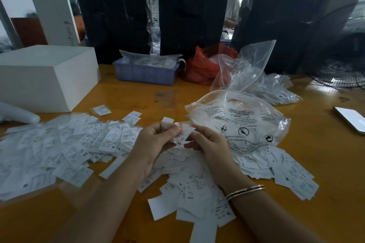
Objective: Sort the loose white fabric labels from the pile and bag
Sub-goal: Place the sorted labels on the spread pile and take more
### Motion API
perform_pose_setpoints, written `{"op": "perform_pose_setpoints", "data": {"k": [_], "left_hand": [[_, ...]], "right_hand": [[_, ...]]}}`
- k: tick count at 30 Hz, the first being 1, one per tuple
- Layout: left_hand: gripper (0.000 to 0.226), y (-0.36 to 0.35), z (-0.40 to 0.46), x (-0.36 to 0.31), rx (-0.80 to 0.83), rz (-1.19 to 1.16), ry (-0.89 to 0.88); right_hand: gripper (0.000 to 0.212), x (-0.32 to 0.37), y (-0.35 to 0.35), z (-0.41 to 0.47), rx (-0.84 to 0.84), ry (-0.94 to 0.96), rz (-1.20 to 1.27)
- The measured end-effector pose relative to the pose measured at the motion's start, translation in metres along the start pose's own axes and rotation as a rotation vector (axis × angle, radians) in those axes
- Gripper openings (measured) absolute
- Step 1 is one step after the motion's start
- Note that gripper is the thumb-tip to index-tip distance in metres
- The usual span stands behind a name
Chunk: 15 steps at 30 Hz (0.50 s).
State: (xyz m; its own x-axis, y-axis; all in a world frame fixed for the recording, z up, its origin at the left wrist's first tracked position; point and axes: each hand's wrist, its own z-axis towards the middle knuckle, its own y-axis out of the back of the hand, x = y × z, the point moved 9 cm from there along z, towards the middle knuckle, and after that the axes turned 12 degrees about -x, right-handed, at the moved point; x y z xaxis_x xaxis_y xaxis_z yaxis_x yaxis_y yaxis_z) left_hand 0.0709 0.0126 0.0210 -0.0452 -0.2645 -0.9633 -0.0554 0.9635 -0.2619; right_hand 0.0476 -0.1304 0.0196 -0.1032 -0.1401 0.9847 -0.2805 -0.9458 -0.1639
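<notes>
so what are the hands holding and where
Both the left hand and right hand pinch a small bunch of white labels at its opposite side edges.

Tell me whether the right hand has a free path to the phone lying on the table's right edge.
Probably yes: bare wooden table lies between the right hand and phone, though it pinches a white label.

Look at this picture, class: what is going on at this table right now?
A person sits at a wooden table sorting small white fabric labels. The left hand and the right hand together pinch a few labels just above the loose pile spread across the table. A clear printed plastic bag lies beside the right hand, resting partly on more labels. Behind are a blue tray, a red bag and a white box.
</notes>
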Motion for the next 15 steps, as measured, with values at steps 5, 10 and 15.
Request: {"op": "perform_pose_setpoints", "data": {"k": [5, 10, 15], "left_hand": [[0.028, -0.003, -0.001, -0.005, 0.034, 0.048, -0.067], [0.013, -0.003, 0.000, -0.002, 0.051, -0.061, -0.017], [0.007, -0.002, 0.004, -0.002, 0.065, -0.225, 0.051]], "right_hand": [[0.017, -0.006, 0.000, 0.001, 0.052, -0.130, 0.065], [0.028, 0.002, 0.007, 0.002, 0.065, -0.061, -0.025], [0.021, 0.025, 0.033, 0.004, -0.115, 0.002, 0.231]]}}
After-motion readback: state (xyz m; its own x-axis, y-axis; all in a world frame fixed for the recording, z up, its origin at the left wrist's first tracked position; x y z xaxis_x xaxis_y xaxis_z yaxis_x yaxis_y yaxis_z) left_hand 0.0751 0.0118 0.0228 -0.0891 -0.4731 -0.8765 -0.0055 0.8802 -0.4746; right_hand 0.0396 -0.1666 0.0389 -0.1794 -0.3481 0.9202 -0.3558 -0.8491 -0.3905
